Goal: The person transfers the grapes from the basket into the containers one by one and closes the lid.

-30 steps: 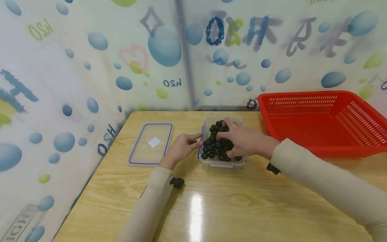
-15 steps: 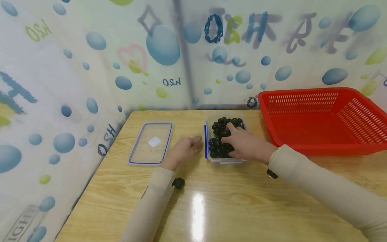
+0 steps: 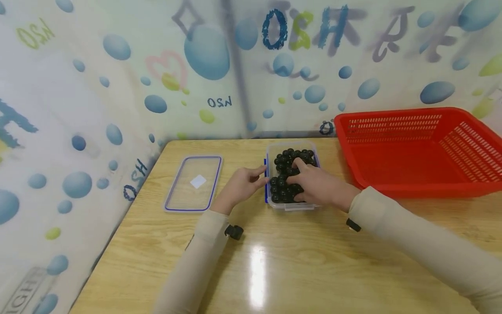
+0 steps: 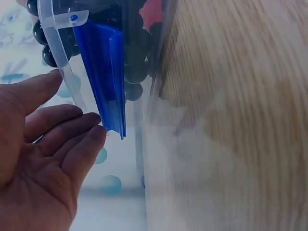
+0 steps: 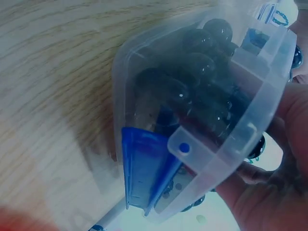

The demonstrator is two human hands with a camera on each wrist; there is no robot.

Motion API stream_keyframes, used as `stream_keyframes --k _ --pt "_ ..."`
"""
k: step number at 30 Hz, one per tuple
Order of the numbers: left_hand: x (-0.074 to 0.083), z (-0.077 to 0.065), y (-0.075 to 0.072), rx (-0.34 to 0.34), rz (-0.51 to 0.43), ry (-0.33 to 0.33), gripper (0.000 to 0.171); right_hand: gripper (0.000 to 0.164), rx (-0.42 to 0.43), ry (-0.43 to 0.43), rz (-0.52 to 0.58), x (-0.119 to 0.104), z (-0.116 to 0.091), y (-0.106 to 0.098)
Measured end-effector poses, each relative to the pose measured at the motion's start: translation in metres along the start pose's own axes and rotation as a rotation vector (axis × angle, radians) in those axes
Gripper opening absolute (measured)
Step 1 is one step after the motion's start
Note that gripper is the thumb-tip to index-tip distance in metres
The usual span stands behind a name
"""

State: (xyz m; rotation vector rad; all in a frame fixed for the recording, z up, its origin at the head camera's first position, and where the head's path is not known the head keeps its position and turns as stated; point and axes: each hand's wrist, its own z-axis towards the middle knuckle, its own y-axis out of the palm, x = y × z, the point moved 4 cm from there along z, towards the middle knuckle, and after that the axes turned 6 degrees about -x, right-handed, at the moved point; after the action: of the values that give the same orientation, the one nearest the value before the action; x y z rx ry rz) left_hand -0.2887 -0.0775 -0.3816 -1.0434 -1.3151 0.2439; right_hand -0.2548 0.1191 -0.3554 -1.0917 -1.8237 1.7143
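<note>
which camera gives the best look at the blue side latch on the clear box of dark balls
The left wrist view: the blue latch fills the frame, hanging off the clear box, with the left hand's fingertips at its lower end. The right wrist view shows another blue clip on the box, dimmer. The head view shows only a thin blue strip.

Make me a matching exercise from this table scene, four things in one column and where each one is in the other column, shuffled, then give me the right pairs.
Things:
1. red basket
2. clear lid
3. dark balls
4. left hand

Places:
A. lying flat on the table at the left, apart from the box
B. at the box's left side, by its blue clasp
C. at the right of the table, holding nothing
D. piled inside the clear box, under the right hand

Pairs: 1-C, 2-A, 3-D, 4-B
</note>
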Motion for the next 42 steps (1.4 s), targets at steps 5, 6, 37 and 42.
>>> stream_keyframes --k 5,6,37,42 --pt "-0.002 0.001 0.001 0.027 -0.035 0.019 0.047 0.046 -0.014 0.012 -0.001 -0.004 0.001 -0.001" --pt "-0.002 0.002 0.001 0.031 -0.037 0.026 0.047 0.046 -0.019 0.012 0.001 -0.005 0.001 0.000" --pt "-0.005 -0.002 0.000 0.080 -0.136 -0.022 0.043 0.052 0.149 -0.117 -0.110 -0.006 -0.003 0.008" --pt "-0.006 -0.002 0.002 0.074 -0.144 -0.029 0.043 0.054 0.089 -0.067 -0.100 -0.005 -0.002 0.010"
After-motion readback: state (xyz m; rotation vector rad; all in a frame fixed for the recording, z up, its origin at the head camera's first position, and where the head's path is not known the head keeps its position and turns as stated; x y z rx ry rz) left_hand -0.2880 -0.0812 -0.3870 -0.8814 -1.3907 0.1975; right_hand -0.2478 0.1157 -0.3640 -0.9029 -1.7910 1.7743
